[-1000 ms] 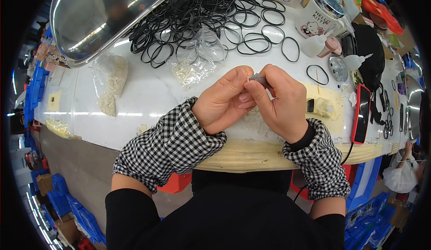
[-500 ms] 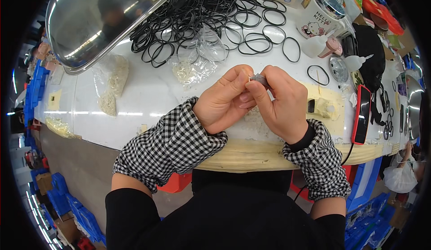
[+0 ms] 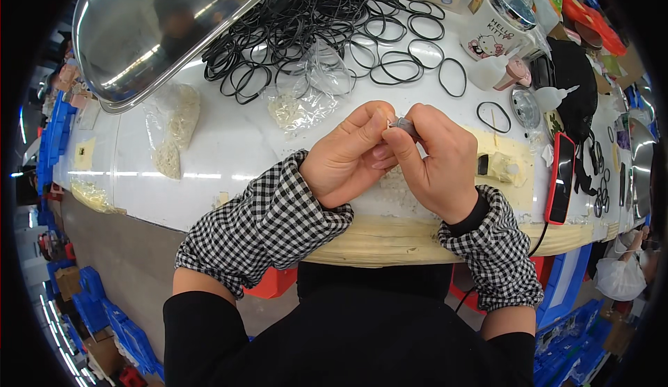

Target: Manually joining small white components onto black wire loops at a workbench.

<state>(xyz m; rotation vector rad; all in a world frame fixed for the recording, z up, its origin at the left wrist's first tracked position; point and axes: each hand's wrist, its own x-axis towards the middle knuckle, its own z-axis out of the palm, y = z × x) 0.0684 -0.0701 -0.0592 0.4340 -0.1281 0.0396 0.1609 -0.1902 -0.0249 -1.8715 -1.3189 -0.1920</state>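
A small grey piece [image 3: 405, 127] with a shiny end sits between the thumb and forefinger of my right hand [image 3: 443, 156], over the front part of the table. My left hand [image 3: 346, 156] meets it from the left, thumb and forefinger pinched together at the piece's tip. A tiny pale bit shows there, too small to name. Just beyond my left hand lies a clear plastic bag [image 3: 298, 111] of small whitish pieces. Right of my right hand, a yellowish lump [image 3: 502, 168] with a dark end rests on a yellow patch [image 3: 520, 196].
Black rubber rings [image 3: 292, 29] lie heaped at the back. A shiny metal tray [image 3: 156, 36] stands far left, above another bag of pale pieces [image 3: 175, 123]. To the right are a red-edged phone [image 3: 561, 178] with a cable, squeeze bottles [image 3: 554, 96] and a white printed cup [image 3: 487, 29].
The grey piece has turned slightly between my fingers, and its shiny end shows more. Both hands stay in nearly the same place.
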